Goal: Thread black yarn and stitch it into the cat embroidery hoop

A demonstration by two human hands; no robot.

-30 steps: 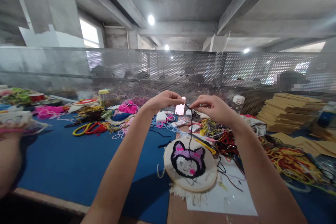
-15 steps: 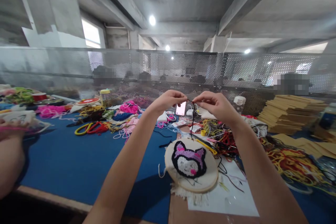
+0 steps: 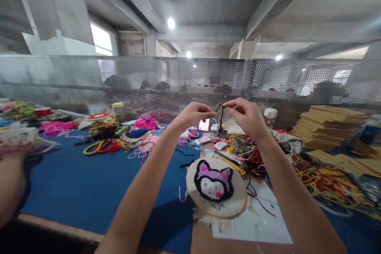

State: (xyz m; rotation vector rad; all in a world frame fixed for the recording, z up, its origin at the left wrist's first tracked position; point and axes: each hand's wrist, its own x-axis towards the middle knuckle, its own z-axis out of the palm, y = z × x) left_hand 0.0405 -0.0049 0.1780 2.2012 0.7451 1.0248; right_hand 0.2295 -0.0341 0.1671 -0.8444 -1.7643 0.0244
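Note:
Black yarn [image 3: 222, 116] stretches between my two raised hands, and a tail of it dangles below. My left hand [image 3: 195, 114] pinches one end between thumb and fingertips. At the other side, my right hand [image 3: 242, 114] has the yarn pinched in its fingertips. Below them lies an embroidery hoop [image 3: 190, 200] of cream fabric, worked with a black, purple and white cat-eared character with pink spots. A yellow-and-black tool [image 3: 235, 165] rests against the hoop's far edge; its exact kind is unclear.
A white paper sheet [image 3: 262, 230] lies partly under the hoop. Tangled yarn [image 3: 330, 186] covers the right, near stacked brown envelopes [image 3: 324, 127]. Behind my hands stands a lit phone [image 3: 204, 125]. Scissors [image 3: 110, 146] lie left; another person's hand [image 3: 14, 151] is at far left.
My hands have drawn slightly apart, the right one rising a little, so a bent length of black yarn shows between them. Its hanging tail has lifted away from the hoop.

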